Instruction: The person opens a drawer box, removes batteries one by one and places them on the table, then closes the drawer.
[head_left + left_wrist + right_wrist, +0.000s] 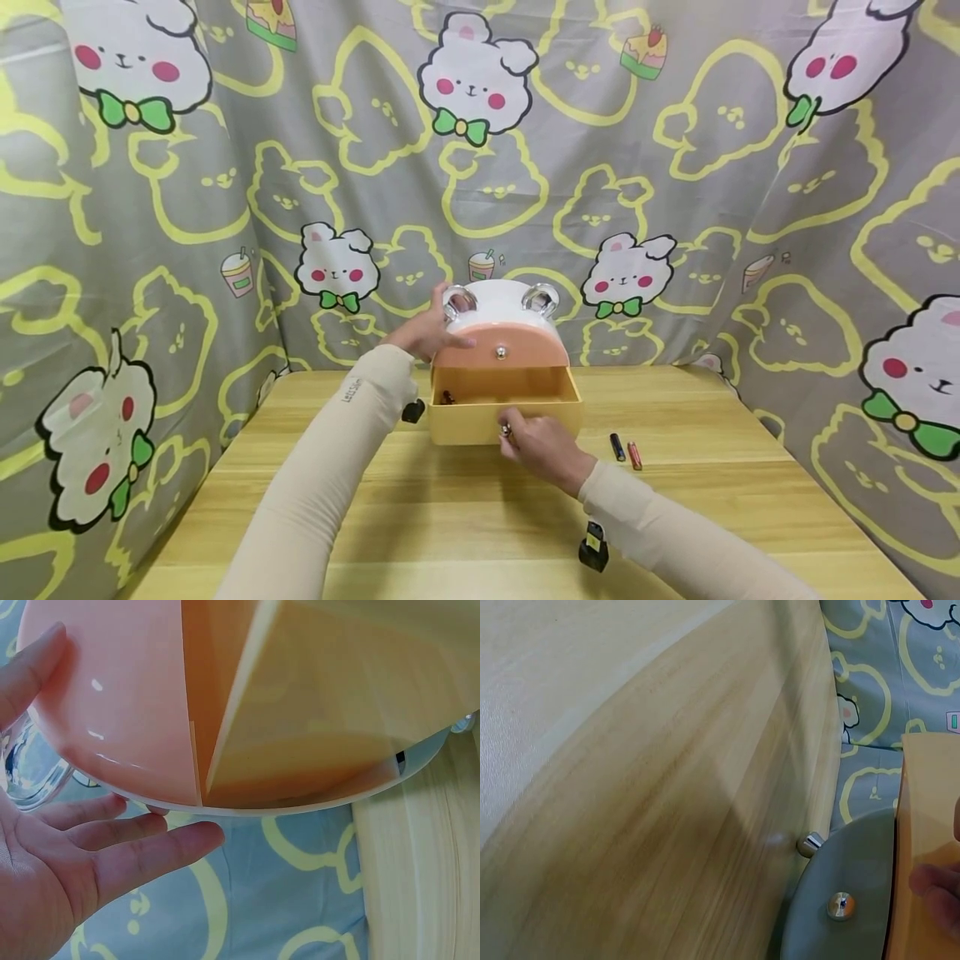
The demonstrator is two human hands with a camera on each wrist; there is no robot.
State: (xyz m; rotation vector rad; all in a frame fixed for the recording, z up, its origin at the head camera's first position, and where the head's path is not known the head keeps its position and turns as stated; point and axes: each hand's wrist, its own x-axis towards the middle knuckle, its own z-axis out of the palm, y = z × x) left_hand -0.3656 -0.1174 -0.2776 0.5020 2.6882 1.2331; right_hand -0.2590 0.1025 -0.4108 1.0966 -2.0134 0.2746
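Note:
A rounded drawer box (498, 302) with a white top and silver ear-like loops stands on the table. Its pink upper drawer (468, 354) is in, while the yellow drawer (465, 425) below is pulled out. My right hand (546, 448) pinches the yellow drawer's metal knob (506, 431). At the box's left side, my left hand (427, 332) steadies it, thumb on the pink front and fairly straight fingers (161, 855) along the side. A small dark item (447, 397) lies in the yellow drawer's left corner. The right wrist view shows a grey lower drawer front (847, 862) with its own knob.
Two batteries, one dark (617, 447) and one red (634, 455), lie on the wooden table (720, 500) right of the box. A patterned curtain (570, 192) hangs behind and along both sides. Black wrist cameras hang from both sleeves.

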